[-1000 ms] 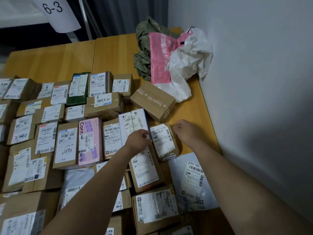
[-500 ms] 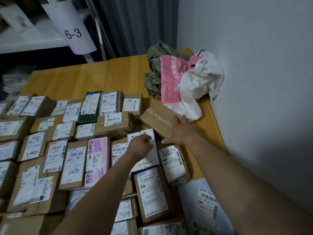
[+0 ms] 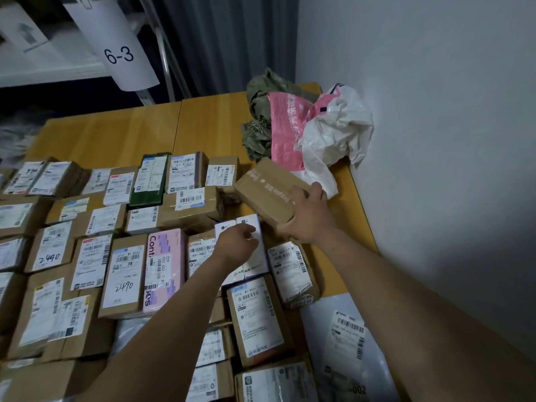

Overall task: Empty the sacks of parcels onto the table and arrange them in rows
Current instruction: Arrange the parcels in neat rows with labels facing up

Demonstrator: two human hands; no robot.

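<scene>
Right hand (image 3: pixel 309 217) gripped tilted plain brown cardboard box (image 3: pixel 268 190), left hand (image 3: pixel 237 246) rested loosely curled on white purple-edged box (image 3: pixel 256 265), above wooden counter (image 3: pixel 203 126)

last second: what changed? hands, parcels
The right hand moved forward from beside the small labelled parcel to the plain brown box by the sacks and now grips its near end. The left hand stays on the white box. Everything else lies as before.
</scene>
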